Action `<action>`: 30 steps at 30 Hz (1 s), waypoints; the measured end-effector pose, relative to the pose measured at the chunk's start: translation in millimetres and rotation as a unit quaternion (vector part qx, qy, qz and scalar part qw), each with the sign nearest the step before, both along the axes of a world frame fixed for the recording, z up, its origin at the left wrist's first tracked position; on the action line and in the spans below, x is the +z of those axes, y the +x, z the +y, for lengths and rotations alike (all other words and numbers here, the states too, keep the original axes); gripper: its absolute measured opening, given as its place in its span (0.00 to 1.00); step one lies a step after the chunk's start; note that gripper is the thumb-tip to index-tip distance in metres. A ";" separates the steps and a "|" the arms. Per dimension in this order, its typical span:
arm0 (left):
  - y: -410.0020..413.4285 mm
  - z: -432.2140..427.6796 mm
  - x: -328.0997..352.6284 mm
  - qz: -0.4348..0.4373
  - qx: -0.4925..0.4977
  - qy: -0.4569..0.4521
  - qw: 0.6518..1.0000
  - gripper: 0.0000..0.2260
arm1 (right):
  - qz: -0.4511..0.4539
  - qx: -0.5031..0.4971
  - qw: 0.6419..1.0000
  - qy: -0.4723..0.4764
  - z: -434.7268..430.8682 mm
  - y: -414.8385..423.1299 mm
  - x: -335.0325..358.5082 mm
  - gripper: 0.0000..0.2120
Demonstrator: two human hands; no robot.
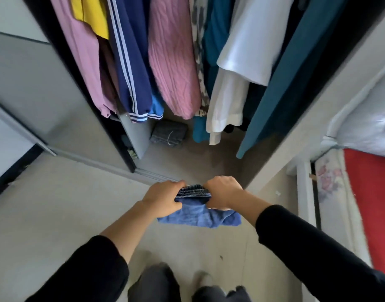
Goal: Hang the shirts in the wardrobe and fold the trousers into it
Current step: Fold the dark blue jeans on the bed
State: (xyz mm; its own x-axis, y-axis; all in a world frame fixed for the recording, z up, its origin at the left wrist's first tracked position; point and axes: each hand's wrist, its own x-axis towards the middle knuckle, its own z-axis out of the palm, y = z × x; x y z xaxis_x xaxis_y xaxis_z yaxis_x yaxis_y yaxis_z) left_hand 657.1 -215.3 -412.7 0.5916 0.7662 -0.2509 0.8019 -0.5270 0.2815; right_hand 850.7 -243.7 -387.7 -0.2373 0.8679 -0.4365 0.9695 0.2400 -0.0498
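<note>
Looking into your wardrobe from the left, the rail is packed. There's a pale pink garment with a yellow top over it, then a navy jacket with white stripes down the sleeve and a ribbed striped cuff. Next come a pink knit with a wavy raised texture, a spotted print piece, something teal, smooth white shirts and a long teal garment hanging lowest. On the wardrobe floor, under the pink knit, sits one folded grey pair of trousers, a squarish bundle with a loose thread on top.

The blue jeans aren't in there yet. You've got them out in front of the opening, up off the pale floor. They're folded into a thick pad of faded denim, with darker stacked layers showing along the top edge.

Your left hand grips the left end of that bundle, fingers curled over the top and thumb underneath. Your right hand clamps the right end the same way, knuckles up. Both arms reach forward, with the black sleeves pushed back off the forearms. Far right there's a bed edge with a floral mattress side and a red cover.
</note>
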 end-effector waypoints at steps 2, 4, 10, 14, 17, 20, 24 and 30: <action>-18.8 37.2 -6.1 0.012 0.000 0.024 1.000 0.15 | 0.009 -0.006 1.000 0.001 40.0 -19.4 -8.1 0.09; -36.0 74.5 -17.1 0.025 -0.006 0.041 0.999 0.15 | 0.015 -0.020 1.000 0.008 75.9 -37.6 -22.9 0.09; -69.1 183.5 -108.8 0.076 -0.037 0.092 0.992 0.16 | 0.007 -0.076 0.997 0.026 172.3 -81.3 -124.8 0.12; -64.7 251.8 -216.6 0.077 -0.047 0.116 0.989 0.14 | -0.007 -0.112 0.992 0.063 230.1 -83.6 -225.7 0.15; -48.1 297.1 -303.1 0.033 -0.088 0.202 0.975 0.19 | -0.049 -0.086 0.989 0.112 268.7 -70.3 -306.4 0.20; -24.1 336.2 -377.3 -0.003 -0.112 0.262 0.959 0.23 | -0.087 -0.088 0.983 0.133 303.8 -47.7 -372.0 0.21; 20.8 386.4 -462.7 -0.084 -0.125 0.325 0.934 0.24 | -0.118 -0.082 0.969 0.199 349.2 -5.6 -450.1 0.23; 68.8 404.9 -600.7 -0.088 -0.125 0.283 0.947 0.22 | -0.145 -0.107 0.942 0.282 365.0 27.1 -597.6 0.22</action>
State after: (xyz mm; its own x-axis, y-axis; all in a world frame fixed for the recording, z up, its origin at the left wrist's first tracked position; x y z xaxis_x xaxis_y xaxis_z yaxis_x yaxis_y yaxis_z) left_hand 725.9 189.5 -1013.3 0.7665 0.5792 0.2775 0.5993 -0.8004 0.0148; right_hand 877.8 121.3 -985.4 0.0284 0.9956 0.0892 0.9521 -0.0541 0.3011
